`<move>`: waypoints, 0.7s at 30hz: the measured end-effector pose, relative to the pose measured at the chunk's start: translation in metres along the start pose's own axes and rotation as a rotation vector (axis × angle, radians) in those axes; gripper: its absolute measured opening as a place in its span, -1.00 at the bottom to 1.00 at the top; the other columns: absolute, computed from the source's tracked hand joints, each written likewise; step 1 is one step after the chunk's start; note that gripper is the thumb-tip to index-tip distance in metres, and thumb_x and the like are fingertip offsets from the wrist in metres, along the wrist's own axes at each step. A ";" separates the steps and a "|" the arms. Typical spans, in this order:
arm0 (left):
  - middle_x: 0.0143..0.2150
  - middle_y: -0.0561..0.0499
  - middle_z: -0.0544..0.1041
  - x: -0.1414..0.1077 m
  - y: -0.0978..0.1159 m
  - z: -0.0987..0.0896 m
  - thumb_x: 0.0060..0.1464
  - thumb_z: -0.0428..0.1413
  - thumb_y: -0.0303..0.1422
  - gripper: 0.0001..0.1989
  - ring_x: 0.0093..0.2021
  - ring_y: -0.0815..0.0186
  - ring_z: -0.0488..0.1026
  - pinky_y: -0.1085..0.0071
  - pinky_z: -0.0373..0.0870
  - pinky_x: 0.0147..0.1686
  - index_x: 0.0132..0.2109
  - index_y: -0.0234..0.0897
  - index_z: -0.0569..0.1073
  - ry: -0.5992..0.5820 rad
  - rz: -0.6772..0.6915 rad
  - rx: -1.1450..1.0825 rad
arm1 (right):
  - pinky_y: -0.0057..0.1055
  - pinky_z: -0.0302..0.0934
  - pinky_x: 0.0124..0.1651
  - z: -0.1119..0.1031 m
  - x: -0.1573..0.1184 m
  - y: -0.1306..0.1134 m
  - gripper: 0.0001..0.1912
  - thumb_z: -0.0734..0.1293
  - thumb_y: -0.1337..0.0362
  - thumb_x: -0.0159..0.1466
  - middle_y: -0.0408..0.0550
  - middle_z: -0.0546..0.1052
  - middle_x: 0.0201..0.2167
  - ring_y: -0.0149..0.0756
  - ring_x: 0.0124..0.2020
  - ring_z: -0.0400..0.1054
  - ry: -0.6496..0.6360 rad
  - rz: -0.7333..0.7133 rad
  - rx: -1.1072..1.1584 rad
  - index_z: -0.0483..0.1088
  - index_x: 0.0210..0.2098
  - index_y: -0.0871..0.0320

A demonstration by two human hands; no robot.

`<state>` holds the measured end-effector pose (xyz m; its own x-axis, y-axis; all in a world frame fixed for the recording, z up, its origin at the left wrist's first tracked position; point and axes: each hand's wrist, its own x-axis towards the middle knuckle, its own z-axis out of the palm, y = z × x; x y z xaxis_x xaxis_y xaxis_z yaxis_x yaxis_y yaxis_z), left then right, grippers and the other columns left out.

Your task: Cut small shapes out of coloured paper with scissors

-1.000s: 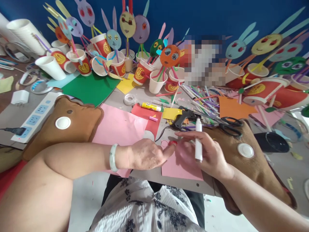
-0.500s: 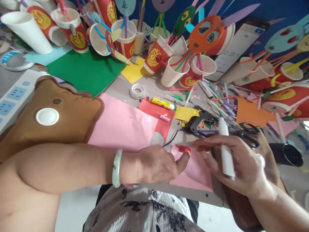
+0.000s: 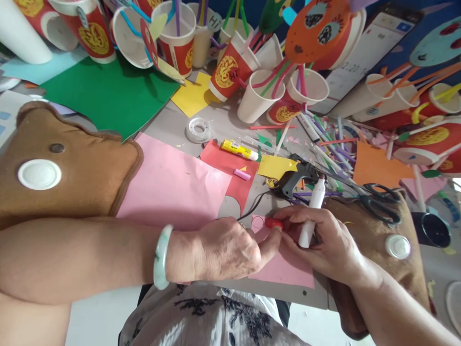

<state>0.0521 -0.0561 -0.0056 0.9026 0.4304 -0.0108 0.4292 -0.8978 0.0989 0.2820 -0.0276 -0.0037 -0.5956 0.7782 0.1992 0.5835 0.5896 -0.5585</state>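
My left hand (image 3: 230, 247), a pale green bangle (image 3: 163, 257) at its wrist, lies over a pink sheet (image 3: 293, 264) near the table's front edge. Its thumb and fingers close on a small red piece (image 3: 274, 223). A circle is drawn on the sheet just left of that piece. In my right hand (image 3: 324, 240) is a white marker (image 3: 312, 211), held upright and tilted between thumb and fingers. The fingertips of my right hand touch the right end of the red piece.
Paper cups (image 3: 261, 93) with straws and paper faces line the back. A larger pink sheet (image 3: 173, 185) lies left, beside a brown cushion (image 3: 72, 168). Black scissors (image 3: 382, 204) rest on another brown cushion (image 3: 414, 269). A glue stick (image 3: 237, 150) lies mid-table.
My right hand has moved left with the white marker, and its fingertips have come to the red piece. The view has shifted slightly closer to the table.
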 end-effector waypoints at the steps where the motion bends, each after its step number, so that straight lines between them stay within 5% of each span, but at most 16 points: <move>1: -0.52 -0.01 0.43 0.000 0.001 0.003 0.20 -0.12 -0.60 -0.40 -0.62 0.36 0.34 0.40 0.07 -0.68 0.37 -0.63 0.18 0.020 -0.012 0.004 | -0.45 0.47 -0.40 0.000 0.000 0.001 -0.73 0.36 0.33 0.29 -0.04 0.65 -0.29 -0.27 -0.39 0.61 0.000 -0.006 0.000 0.19 -0.12 0.01; 21: -0.51 0.02 0.40 -0.002 0.006 0.017 0.21 -0.13 -0.56 -0.42 -0.66 0.37 0.28 0.37 0.09 -0.68 0.36 -0.60 0.21 0.123 -0.034 0.065 | -0.39 0.52 -0.34 0.000 -0.007 0.009 -0.66 0.40 0.33 0.25 -0.05 0.65 -0.29 -0.21 -0.34 0.63 -0.029 0.017 0.086 0.21 -0.08 -0.01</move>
<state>0.0541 -0.0640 -0.0220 0.8783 0.4652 0.1098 0.4642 -0.8850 0.0361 0.2915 -0.0278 -0.0102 -0.6027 0.7805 0.1662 0.5451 0.5548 -0.6285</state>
